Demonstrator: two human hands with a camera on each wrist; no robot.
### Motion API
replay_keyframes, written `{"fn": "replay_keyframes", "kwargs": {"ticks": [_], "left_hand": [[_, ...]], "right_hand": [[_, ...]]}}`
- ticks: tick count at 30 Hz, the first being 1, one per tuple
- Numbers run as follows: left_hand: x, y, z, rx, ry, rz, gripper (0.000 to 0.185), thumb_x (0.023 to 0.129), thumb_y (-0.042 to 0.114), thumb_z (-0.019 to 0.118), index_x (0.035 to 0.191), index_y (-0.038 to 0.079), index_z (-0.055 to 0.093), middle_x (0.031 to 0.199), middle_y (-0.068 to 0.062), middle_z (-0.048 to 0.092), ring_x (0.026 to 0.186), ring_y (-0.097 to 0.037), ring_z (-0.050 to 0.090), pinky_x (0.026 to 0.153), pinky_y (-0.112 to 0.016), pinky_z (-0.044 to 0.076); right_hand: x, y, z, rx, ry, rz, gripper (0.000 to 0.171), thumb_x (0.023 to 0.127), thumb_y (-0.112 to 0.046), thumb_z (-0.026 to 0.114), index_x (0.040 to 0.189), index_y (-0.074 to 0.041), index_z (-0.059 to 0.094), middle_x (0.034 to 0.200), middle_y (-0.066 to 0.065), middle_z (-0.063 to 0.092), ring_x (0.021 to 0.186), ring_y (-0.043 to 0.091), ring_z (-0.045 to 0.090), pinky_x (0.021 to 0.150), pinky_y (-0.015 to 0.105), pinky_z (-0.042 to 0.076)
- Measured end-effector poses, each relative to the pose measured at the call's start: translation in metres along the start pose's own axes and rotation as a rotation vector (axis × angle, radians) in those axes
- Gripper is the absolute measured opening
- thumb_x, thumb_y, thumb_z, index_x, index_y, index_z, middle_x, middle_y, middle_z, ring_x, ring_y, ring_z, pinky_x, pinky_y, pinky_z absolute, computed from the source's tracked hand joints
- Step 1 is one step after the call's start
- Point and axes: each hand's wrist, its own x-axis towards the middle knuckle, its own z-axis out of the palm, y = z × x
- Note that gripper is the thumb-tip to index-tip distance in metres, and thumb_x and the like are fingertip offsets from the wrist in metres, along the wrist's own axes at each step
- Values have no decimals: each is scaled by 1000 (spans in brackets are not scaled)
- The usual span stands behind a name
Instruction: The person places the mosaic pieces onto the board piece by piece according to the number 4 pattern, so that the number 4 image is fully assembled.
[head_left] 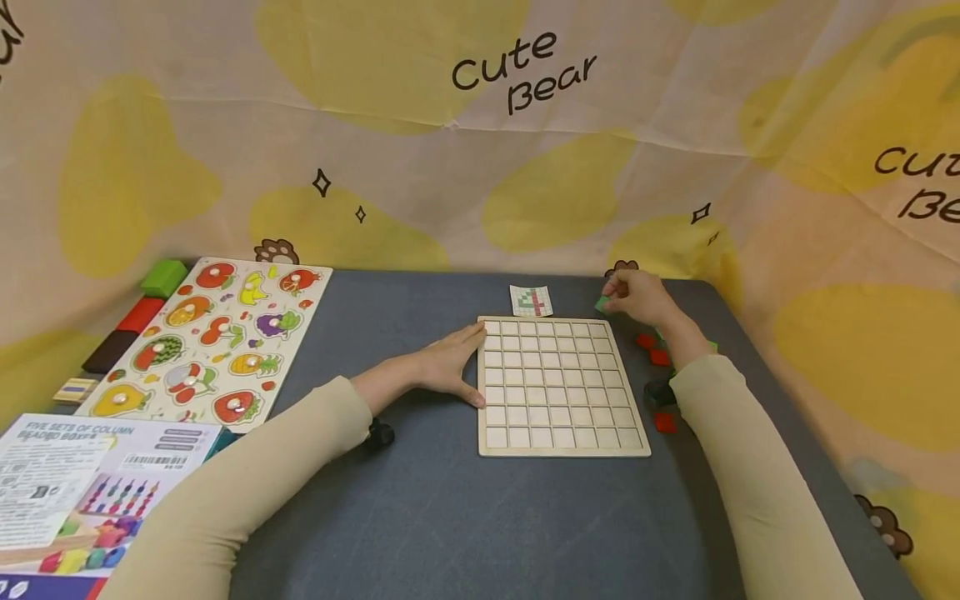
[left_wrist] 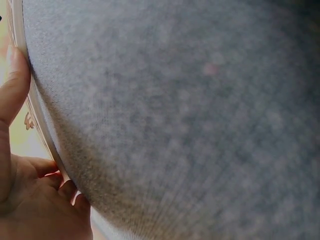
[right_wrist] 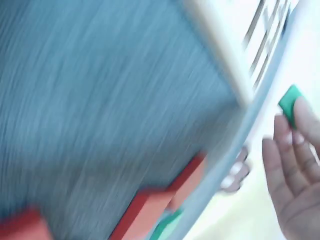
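Right hand (head_left: 637, 297), upper right of centre, pinches a small green square tile (head_left: 602, 304) in its grip beyond the pale wooden grid board (head_left: 561, 385). Left hand (head_left: 450, 367) lies flat, fingers straight against the board's left edge. Red square tiles (head_left: 654, 352) sit beside the right forearm on the dark grey table (head_left: 420, 500).

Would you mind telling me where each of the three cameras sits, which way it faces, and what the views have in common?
Head: worn on the head, looking forward and down at the grid board on the grey table; both sleeves, left hand and right hand show.
Left wrist: low at the table, looking along the board's edge; thumb and curled fingers show.
Right wrist: blurred, facing the table edge, red tiles and a green tile at the fingertips.
Shared: head and right wrist both show the green tile in the right hand's grip.
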Motion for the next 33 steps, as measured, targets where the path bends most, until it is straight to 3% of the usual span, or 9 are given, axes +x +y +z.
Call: {"fn": "replay_keyframes", "kwargs": {"ticks": [6, 10, 19, 25, 33], "left_hand": [[1, -3, 1, 18, 6, 11, 120, 79, 53, 78, 159, 1, 6, 168, -16, -3, 157, -34, 3, 127, -51, 15], [1, -4, 1, 18, 9, 13, 119, 79, 54, 77, 159, 2, 6, 168, -15, -3, 157, -34, 3, 127, -51, 15], [1, -3, 1, 35, 6, 18, 117, 81, 54, 75, 159, 2, 5, 168, -16, -3, 157, -34, 2, 127, -51, 15], [1, -2, 1, 28, -15, 4, 117, 82, 54, 74, 159, 5, 1, 169, -12, -7, 158, -32, 0, 127, -51, 12], [0, -3, 2, 36, -1, 12, 118, 82, 55, 74, 159, 3, 2, 168, -15, -5, 157, -35, 2, 127, -53, 14]], "right_hand": [[7, -27, 20, 85, -140, -105, 12, 91, -9, 70, 103, -5, 68, 100, 15, 70, 90, 26, 65, 81, 35, 51], [9, -35, 30, 67, -150, -134, 9, 92, -4, 68, 100, -7, 71, 98, 14, 71, 90, 25, 65, 80, 36, 52], [8, -41, 32, 2, -177, -95, 8, 90, -3, 69, 95, -7, 74, 94, 13, 74, 82, 22, 66, 76, 35, 53], [8, -39, 33, -14, -201, -73, 15, 92, -3, 66, 101, -7, 77, 89, 12, 75, 70, 20, 63, 72, 30, 49], [8, -41, 32, -63, -212, -123, 21, 90, -2, 67, 107, -7, 78, 107, 15, 76, 91, 23, 69, 77, 35, 56]]}}
